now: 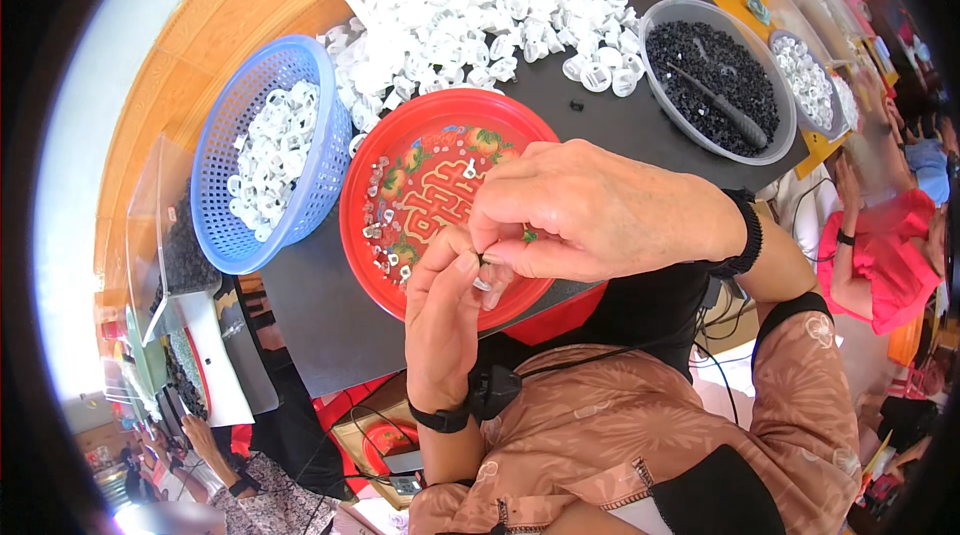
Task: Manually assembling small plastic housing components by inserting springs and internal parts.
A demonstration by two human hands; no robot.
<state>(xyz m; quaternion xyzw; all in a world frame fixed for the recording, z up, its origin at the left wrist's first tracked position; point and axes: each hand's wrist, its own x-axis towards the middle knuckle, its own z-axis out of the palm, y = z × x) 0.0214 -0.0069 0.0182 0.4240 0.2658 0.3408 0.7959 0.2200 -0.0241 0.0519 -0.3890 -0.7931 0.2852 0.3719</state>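
Note:
Over a round red tray with a floral and gold pattern, my two hands meet fingertip to fingertip. My left hand comes up from below, its thumb and index finger pinched on a small dark piece. From the right, my right hand reaches across with thumb and fingers closed at the same piece. A small whitish bit shows just under the left fingertips; whether it joins the dark piece I cannot tell. Several tiny white and shiny parts lie along the tray's left side.
A blue basket of white parts stands left. Behind the tray spreads a large heap of white plastic parts. At right, a grey bowl holds black bits and a dark-handled pointed tool. Other people sit at both sides.

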